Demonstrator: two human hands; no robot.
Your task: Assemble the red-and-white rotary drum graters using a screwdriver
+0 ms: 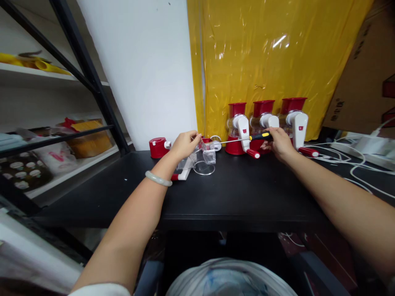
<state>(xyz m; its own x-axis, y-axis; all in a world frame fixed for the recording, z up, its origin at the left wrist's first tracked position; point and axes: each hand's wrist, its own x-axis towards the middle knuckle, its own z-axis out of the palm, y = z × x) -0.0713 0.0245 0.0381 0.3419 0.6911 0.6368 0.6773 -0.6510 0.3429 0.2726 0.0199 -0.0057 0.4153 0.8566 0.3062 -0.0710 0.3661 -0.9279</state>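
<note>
My left hand [185,144] is closed over the top of a clear plastic housing [202,161] that lies on the black table [240,193]. A pale bracelet sits on that wrist. My right hand [279,144] grips a screwdriver [243,139] by its black and yellow handle, held level. The metal shaft points left, and its tip reaches the clear housing near my left fingers. A small red and white part [180,176] sticks out under the housing.
Three red and white crank machines [265,123] stand in a row against yellow plastic sheeting. A red round piece [158,147] lies left of the housing. White cables [348,158] trail at right. Metal shelving [61,139] with packets stands at left.
</note>
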